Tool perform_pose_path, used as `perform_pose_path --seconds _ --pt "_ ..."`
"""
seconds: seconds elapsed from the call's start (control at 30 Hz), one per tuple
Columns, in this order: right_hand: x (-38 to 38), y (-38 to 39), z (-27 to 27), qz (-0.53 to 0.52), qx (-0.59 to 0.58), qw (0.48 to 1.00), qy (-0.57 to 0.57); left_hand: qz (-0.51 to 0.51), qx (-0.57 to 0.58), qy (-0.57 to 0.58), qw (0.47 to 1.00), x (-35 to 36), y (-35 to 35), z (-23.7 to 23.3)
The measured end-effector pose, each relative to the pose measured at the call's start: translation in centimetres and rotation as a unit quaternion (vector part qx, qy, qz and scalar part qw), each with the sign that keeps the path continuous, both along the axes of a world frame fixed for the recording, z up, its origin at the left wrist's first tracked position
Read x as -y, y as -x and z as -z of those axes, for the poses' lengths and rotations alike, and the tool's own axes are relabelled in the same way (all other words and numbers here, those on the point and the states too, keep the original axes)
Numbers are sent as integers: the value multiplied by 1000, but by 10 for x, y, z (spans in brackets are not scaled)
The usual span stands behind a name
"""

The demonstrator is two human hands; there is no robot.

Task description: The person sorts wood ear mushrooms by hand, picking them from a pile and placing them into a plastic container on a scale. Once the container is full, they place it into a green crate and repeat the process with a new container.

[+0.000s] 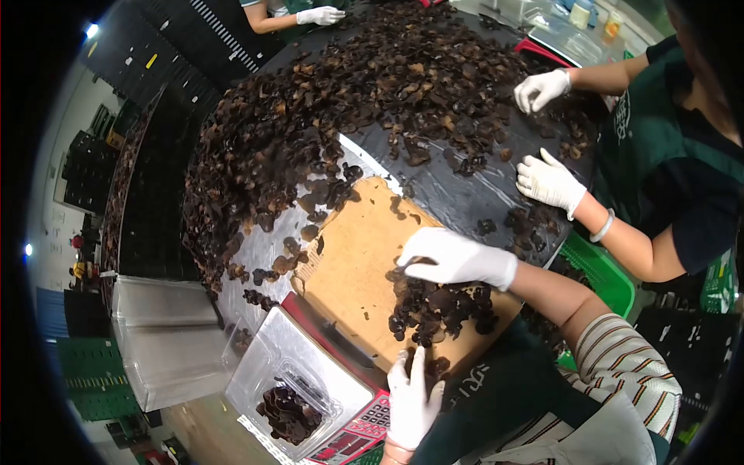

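A heap of dark wood ear mushrooms (pixel 446 310) lies on a brown cardboard sheet (pixel 349 256) in front of me. My right hand (pixel 465 262), in a white glove, is at the heap's far edge. Its thumb and fingers curl together in a pinch, and what is between the tips is too small to make out. My left hand (pixel 415 399), also gloved, lies at the heap's near edge with fingers spread, close to a few loose pieces. Left of it, a clear plastic box (pixel 310 387) holding some mushrooms rests on a scale (pixel 341 353) with a red keypad.
A large mound of mushrooms (pixel 372 85) covers the far table. Stacked clear plastic boxes (pixel 167 333) stand at left. A co-worker's gloved hands (pixel 550 182) are at right, above a green crate (pixel 597 271). Another person's gloved hand (pixel 320 15) shows at the top.
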State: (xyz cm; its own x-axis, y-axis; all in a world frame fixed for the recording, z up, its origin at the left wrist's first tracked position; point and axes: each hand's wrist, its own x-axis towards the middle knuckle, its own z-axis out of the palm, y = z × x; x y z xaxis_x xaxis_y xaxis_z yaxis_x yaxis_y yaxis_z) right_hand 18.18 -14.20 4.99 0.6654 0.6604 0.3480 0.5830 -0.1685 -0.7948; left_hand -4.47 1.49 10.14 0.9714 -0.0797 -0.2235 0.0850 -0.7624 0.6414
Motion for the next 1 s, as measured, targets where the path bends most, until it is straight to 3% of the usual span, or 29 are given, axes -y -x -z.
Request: perform_pose_path --seconds 0.03,0.17,0.27,0.4,0.43,0.53,0.57,0.6,0.67,0.73,0.77,0.87,0.9,1.0 --pt "-10 0 7 -6 30 999 -41 38 25 -72 996 3 -4 5" --pt "-42 8 26 -22 38 988 145 48 33 -243 968 16 -7 57" --pt "-42 13 15 -70 9 966 250 -61 -49 -156 985 25 -24 51" --pt "-11 22 14 -47 -18 968 246 -39 17 -71 997 23 -38 64" --pt "1 26 9 -33 -23 969 242 1 30 -88 996 28 -42 70" --pt "34 35 6 15 -46 963 266 60 -42 1 997 54 -54 65" --pt "47 35 2 28 -74 955 286 194 40 -111 974 63 -59 67" --pt "62 36 -2 43 -103 945 307 118 -53 55 990 73 -63 76" --pt "95 44 -8 76 -108 923 360 281 -2 -20 960 95 -64 89" --pt "133 48 -12 67 -130 926 349 253 -81 179 947 114 -63 89" --pt "149 50 -16 56 -165 899 401 273 -64 296 913 120 -62 90" --pt "171 60 -40 84 -165 842 506 377 -182 416 807 121 -63 84" --pt "175 62 -45 102 -147 827 532 357 -104 376 848 112 -69 60" --pt "165 58 -54 179 -161 891 385 224 98 215 946 84 -78 44"
